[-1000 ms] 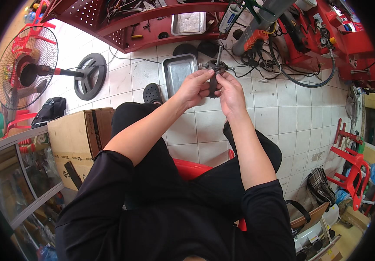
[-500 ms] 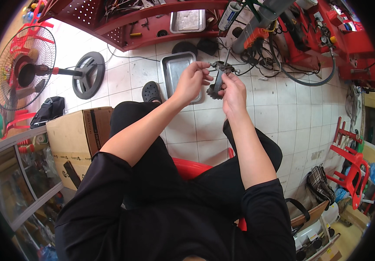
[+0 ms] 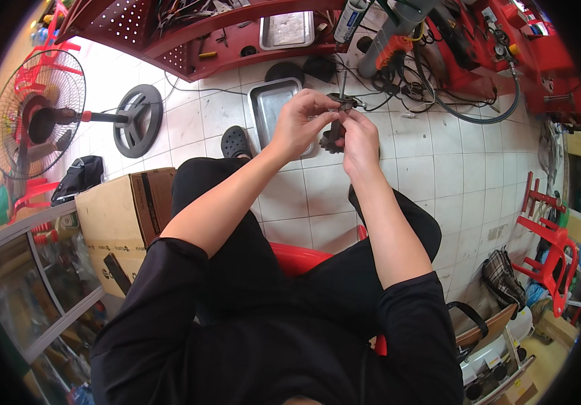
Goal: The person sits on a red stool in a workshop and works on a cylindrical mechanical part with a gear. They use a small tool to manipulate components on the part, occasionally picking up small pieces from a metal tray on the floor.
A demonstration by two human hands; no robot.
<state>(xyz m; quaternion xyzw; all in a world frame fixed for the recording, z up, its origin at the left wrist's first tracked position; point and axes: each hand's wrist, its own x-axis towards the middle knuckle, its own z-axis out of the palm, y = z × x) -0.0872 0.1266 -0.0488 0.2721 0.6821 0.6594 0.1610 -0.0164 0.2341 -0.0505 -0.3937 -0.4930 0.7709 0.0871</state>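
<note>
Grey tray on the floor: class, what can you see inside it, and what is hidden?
Inside the tray, its grey metal bottom shows toward the far end and left side. The left hand blocks part of the rest, so anything there cannot be seen.

One left hand (image 3: 300,125) and one right hand (image 3: 360,142) make two hands, with one dark metal tool (image 3: 332,138). There are two metal trays: one floor tray (image 3: 267,115) and one shelf tray (image 3: 286,30). Also one fan (image 3: 41,125), one round fan base (image 3: 128,135), one black clog (image 3: 236,142), one large cardboard box (image 3: 112,219), one plaid bag (image 3: 504,275) and one white cartridge (image 3: 350,21). Red seats (image 3: 297,259) number at least three; overlap hides the exact count.
</note>
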